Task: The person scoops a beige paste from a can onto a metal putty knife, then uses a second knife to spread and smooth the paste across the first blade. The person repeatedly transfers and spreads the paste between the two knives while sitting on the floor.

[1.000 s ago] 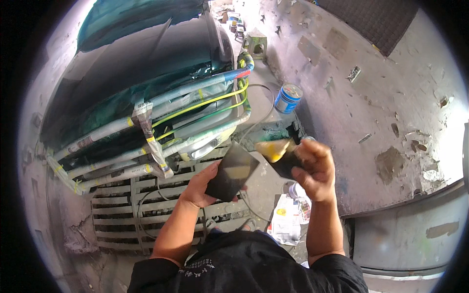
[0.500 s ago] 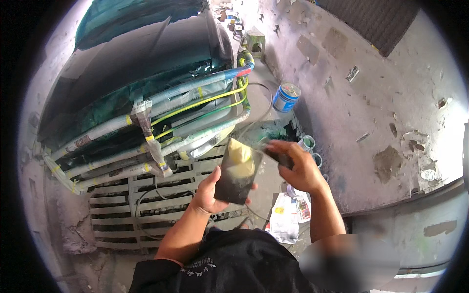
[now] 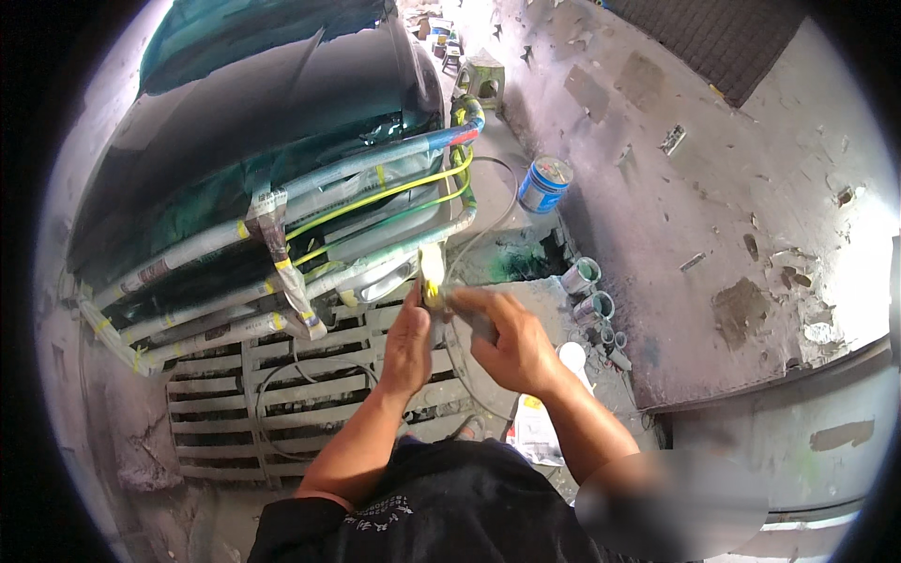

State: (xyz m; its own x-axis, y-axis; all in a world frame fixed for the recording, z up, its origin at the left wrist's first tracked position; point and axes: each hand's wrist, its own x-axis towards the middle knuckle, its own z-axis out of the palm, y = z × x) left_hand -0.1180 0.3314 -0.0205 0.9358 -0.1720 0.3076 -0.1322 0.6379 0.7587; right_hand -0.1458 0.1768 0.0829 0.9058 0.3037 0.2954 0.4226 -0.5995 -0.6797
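My left hand [image 3: 407, 349] is closed on a dark flat board, which is turned nearly edge-on, so its face is mostly hidden. A lump of yellow putty [image 3: 433, 270] sits at the board's far end. Close beside it, my right hand [image 3: 514, 345] grips a dark, flat spreader [image 3: 476, 321], blurred by motion. The spreader's edge meets or nearly meets the putty; whether they touch I cannot tell. Both hands are in front of my body, above the floor.
A dark vehicle [image 3: 282, 103] with a paper-wrapped bumper guard [image 3: 357, 192] stands ahead and left. A slatted grate [image 3: 216, 408] lies below it. A blue can [image 3: 544, 185], open paint cans [image 3: 582, 274], a hose [image 3: 514, 178] and printed paper [image 3: 535, 436] are on the floor beside a stained wall [image 3: 676, 235].
The board has tilted from showing its face to nearly edge-on. My right hand has moved left and slightly down with the spreader, up to the putty.
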